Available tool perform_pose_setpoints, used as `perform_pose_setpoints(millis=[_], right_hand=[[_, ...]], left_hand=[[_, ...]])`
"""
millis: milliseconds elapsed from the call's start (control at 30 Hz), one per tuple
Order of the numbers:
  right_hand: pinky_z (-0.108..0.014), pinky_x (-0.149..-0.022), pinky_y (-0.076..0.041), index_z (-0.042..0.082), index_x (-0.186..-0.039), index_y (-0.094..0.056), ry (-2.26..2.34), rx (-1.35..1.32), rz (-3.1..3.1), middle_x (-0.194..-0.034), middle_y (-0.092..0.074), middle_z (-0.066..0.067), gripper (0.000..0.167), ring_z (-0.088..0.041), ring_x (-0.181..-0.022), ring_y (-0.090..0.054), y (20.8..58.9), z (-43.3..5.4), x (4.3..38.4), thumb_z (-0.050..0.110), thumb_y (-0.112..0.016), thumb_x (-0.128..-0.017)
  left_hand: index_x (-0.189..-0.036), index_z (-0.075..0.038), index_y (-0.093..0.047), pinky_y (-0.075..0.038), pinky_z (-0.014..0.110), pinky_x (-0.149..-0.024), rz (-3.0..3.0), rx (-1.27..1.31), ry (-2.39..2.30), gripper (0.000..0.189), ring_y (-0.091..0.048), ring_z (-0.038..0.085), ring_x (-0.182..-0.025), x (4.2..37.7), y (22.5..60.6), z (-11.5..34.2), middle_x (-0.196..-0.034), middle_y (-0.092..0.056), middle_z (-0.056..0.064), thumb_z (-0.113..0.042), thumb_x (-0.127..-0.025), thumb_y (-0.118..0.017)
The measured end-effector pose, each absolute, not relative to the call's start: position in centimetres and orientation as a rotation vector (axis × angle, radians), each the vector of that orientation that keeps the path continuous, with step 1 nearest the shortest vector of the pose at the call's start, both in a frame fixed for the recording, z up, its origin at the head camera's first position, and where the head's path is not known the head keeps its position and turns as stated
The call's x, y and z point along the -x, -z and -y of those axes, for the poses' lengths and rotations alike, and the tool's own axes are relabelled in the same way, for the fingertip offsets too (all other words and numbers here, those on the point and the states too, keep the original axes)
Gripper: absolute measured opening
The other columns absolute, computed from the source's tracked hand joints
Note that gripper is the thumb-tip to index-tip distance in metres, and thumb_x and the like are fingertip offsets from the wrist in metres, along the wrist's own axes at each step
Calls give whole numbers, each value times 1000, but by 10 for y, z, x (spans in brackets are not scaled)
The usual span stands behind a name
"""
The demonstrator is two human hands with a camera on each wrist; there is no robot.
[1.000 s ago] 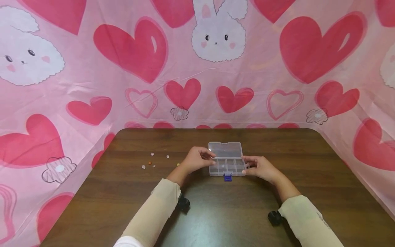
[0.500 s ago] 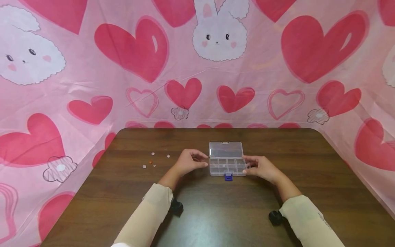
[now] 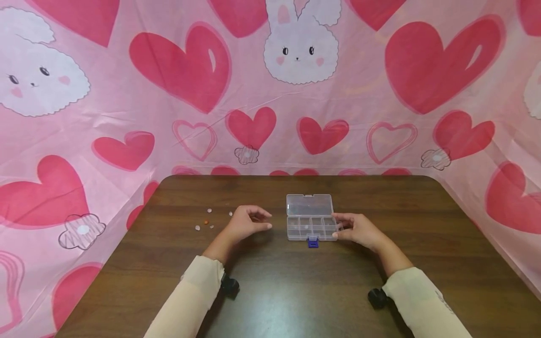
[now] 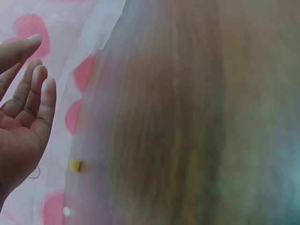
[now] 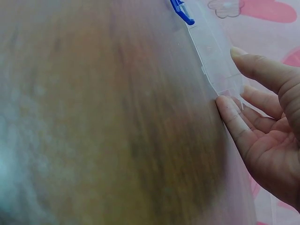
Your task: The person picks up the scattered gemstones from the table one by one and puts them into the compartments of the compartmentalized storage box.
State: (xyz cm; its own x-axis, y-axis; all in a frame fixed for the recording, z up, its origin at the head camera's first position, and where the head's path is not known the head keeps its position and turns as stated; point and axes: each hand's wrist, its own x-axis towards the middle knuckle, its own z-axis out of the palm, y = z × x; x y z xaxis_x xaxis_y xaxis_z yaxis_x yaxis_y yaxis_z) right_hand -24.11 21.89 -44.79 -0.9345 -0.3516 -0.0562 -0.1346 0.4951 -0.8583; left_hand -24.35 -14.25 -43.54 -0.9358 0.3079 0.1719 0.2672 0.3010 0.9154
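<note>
A clear plastic compartment box sits on the table with its lid raised toward the back. Its blue latch hangs at the front. A small pale piece shows in one compartment. My right hand holds the box's right end between thumb and fingers; the right wrist view shows the box against the fingertips. My left hand hovers left of the box, fingers relaxed and apart from the thumb, nothing between them. Beyond the left hand, the left wrist view has a small yellow piece and a white one.
Several small pieces lie left of the left hand, among them an orange one and a whitish one. The brown wooden table ends at a pink cloth printed with hearts and rabbits.
My left hand has moved left, from the box's left end to a spot well apart from it. The right hand stays at the right end. The box has barely shifted.
</note>
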Motion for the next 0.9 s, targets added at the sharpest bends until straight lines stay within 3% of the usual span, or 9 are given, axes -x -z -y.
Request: perform_pose_setpoints(millis=[433, 733, 900], right_hand=[[-25, -75, -51, -3, -137, -52, 1438, 419, -2502, -116, -65, -17, 68, -26, -99, -60, 450, -220, 242, 19, -82, -80], [-24, -75, -51, -5, -137, -51, 1446, 431, -2494, -114, -66, -18, 68, -26, -99, -61, 451, -220, 243, 18, -81, -80], [-25, -76, -52, -3, -137, -53, 1439, 416, -2503, -116, -65, -18, 68, -26, -100, -61, 451, -220, 243, 19, -82, -79]], left_hand=[[-102, 12, -69, -53, 27, -75, -2520, -469, -1769, 26, -65, 31, -86, 224, 415, 166, -100, -66, 32, 5, -78, -77], [-102, 7, -72, -53, 27, -75, -2596, -378, -1769, 29, -66, 20, -83, 236, 438, 187, -99, -68, 25, 0, -76, -81], [-102, 7, -71, -53, 26, -74, -2610, -382, -1724, 30, -66, 21, -83, 238, 441, 194, -96, -69, 24, -1, -75, -82]])
